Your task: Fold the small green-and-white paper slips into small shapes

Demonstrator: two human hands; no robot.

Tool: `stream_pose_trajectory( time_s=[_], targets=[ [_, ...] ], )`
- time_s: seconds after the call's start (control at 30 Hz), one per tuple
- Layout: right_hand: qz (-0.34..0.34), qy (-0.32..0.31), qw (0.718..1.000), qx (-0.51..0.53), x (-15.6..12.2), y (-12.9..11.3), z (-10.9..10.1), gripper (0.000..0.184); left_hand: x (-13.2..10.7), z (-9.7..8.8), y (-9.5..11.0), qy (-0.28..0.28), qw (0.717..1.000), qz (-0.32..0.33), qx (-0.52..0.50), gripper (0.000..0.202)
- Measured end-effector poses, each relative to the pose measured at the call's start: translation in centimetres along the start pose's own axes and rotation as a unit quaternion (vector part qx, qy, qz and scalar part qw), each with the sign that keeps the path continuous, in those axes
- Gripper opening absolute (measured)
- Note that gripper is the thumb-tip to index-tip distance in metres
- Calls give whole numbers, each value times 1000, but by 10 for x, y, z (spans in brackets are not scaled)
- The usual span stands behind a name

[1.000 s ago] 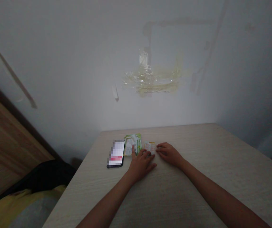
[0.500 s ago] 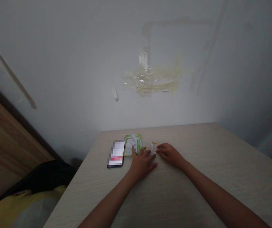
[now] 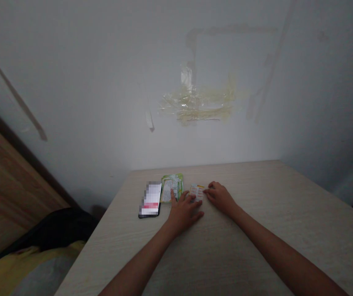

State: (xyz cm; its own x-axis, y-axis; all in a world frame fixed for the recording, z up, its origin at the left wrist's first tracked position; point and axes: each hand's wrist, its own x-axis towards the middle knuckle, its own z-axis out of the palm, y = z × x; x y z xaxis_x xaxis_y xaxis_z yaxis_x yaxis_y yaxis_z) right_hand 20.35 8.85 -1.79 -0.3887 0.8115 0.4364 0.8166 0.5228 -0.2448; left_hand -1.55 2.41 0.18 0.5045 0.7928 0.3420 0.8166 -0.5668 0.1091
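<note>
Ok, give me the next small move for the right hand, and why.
Probably pinch the small printed card by its right edge: the right hand is beside that edge, and the left hand lies spread at the card's near-left side. Contact is hard to tell.

Left grip (image 3: 184, 214) lies splayed palm-down, right grip (image 3: 221, 198) curls inward, both forearms (image 3: 148, 255) extended.

No Word Can Be Read

On the small printed card (image 3: 196, 192) there are rows of tiny print, too small for reading. The green-and-white packets (image 3: 173, 184) carry also lettering and a text block, but it is not legible. The phone (image 3: 151, 199) has a pixelated screen with one red band, no letters distinguishable.
</note>
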Motion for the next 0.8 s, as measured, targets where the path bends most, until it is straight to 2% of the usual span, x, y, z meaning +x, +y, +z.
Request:
stream_pose_trajectory(
  time_s=[0.47,0.8],
  targets=[
    [54,12,998,-44,6,2,4,24,0,0,2,8,1000,0,6,38],
    [64,26,996,-56,8,0,5,25,0,-1,2,9,1000,-4,4,37]
  ],
)
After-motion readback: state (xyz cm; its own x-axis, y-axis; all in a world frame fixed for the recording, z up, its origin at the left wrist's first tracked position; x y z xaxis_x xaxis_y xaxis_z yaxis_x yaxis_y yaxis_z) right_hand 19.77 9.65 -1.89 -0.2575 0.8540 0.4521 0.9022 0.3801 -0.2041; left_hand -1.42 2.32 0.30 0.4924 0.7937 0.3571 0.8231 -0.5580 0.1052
